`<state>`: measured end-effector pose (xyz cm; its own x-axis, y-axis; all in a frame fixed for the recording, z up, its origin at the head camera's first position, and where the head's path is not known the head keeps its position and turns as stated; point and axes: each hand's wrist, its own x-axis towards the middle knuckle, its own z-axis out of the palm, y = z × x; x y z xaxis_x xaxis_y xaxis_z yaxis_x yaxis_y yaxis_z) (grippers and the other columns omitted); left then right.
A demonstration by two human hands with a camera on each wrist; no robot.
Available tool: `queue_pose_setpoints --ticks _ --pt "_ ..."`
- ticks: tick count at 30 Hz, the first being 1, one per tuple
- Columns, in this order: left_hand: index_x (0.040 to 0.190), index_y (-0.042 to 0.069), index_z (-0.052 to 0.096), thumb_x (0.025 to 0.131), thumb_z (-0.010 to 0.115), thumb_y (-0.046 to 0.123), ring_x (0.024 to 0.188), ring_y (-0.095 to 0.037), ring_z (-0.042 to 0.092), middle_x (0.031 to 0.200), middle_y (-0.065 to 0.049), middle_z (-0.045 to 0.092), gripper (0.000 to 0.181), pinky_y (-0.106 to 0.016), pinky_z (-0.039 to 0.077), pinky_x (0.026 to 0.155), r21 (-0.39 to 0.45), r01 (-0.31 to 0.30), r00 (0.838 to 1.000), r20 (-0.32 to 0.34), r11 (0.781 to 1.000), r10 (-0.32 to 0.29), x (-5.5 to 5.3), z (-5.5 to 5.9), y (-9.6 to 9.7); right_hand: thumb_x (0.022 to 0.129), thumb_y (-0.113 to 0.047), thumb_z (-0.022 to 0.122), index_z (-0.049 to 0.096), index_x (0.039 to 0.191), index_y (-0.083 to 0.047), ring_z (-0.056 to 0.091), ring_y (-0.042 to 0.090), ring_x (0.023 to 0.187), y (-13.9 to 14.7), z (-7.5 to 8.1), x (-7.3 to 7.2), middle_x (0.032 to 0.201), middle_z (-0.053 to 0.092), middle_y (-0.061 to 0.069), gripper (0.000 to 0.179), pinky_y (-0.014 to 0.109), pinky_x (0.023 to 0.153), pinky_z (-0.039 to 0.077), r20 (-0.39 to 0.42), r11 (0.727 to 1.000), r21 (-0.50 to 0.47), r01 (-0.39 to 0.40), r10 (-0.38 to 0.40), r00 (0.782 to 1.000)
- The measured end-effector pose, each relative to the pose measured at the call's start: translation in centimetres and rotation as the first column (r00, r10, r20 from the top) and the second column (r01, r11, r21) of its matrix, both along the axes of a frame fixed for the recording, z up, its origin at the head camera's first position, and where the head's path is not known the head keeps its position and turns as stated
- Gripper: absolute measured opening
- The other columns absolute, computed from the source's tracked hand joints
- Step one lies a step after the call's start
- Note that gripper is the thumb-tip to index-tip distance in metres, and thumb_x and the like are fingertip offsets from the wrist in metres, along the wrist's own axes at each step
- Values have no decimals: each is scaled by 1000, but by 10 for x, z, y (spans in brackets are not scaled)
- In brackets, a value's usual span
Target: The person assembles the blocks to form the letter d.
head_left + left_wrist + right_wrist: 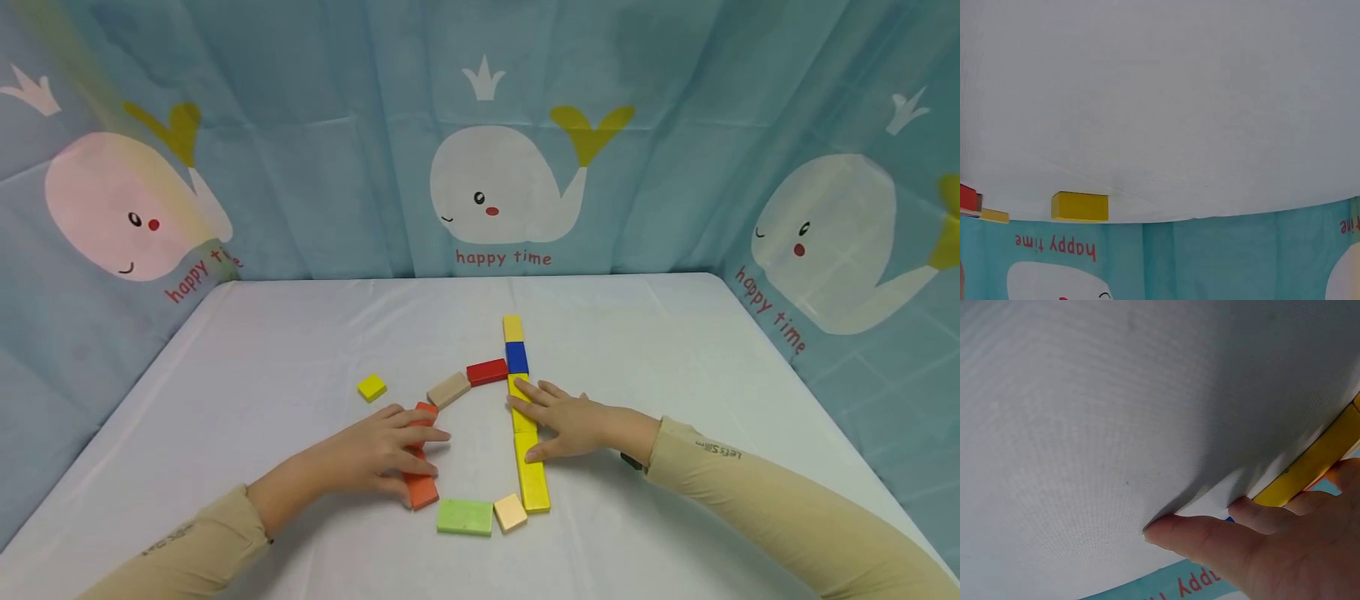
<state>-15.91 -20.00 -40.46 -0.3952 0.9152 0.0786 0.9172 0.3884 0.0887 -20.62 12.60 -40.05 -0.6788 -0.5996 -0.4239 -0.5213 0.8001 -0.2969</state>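
In the head view my left hand lies over two orange blocks, its fingers spread across them and hiding their middle part. My right hand rests its spread fingertips on two long yellow blocks set end to end. These blocks are sides of a rough ring with a light green block, a pale square block, a tan block and a red block. In the right wrist view, the right hand has fingers against a yellow block.
Beyond the long yellow blocks, a blue block and a smaller yellow block continue the line toward the back. A loose yellow block lies left of the ring. White cloth covers the table; a whale-print curtain surrounds it.
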Motion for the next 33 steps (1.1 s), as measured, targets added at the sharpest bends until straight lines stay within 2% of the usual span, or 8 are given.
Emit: queue_pose_setpoints --ticks 5,9,12,14,19,23,29,33 --pt "118 27 72 87 61 58 129 -30 42 137 -1 54 46 -54 41 97 -1 -1 1000 -7 1000 1 0 -1 2 85 -58 64 23 155 -32 8 32 147 0 0 0 163 4 -6 85 75 100 19 1 1000 -2 4 -4 1000" --pt "119 22 72 85 62 60 127 -30 45 134 -3 57 52 -52 42 95 37 -20 998 -61 999 22 -2 0 -5 85 -58 64 23 155 -32 8 32 147 -1 0 0 163 5 -5 86 75 100 19 4 1000 -3 3 -3 1000" --pt "121 18 70 87 61 59 126 -32 46 132 -6 59 55 -54 42 95 39 -80 989 -119 996 84 -4 1 -16 85 -58 64 22 155 -32 8 32 147 -2 0 0 163 4 -6 86 75 100 19 8 1000 1 2 -2 1000" --pt "124 15 69 89 59 58 127 -34 46 132 -7 59 55 -56 41 96 8 -132 981 -143 991 131 -6 1 -23 85 -58 63 22 155 -32 7 31 147 -2 0 0 163 4 -6 86 74 100 19 9 1000 4 2 -2 1000" --pt "128 15 66 94 55 53 129 -36 45 135 -10 58 53 -56 41 97 -59 -198 973 -134 978 189 -7 -2 -33 85 -58 64 23 155 -32 8 32 147 -1 0 0 163 4 -5 86 75 100 20 4 1000 1 -2 2 1000" --pt "127 16 67 95 56 49 128 -35 47 134 -9 58 48 -55 42 96 -30 -199 969 -157 980 192 -4 -7 -32 85 -58 64 23 155 -31 9 32 147 -1 -1 0 163 4 -5 85 75 99 20 0 1000 -2 -5 5 1000" --pt "120 15 71 97 55 44 122 -33 52 127 -8 62 40 -51 45 93 45 -157 961 -224 987 163 -2 -9 -27 85 -58 63 23 156 -31 8 32 147 0 0 0 163 3 -5 86 75 99 20 3 1000 -2 -5 5 1000" --pt "121 15 70 99 53 44 121 -33 53 126 -8 62 40 -52 45 92 50 -159 958 -234 986 166 -3 -9 -27 85 -58 63 22 156 -31 8 32 147 0 0 0 163 3 -5 86 75 99 20 3 1000 -1 -7 7 1000"
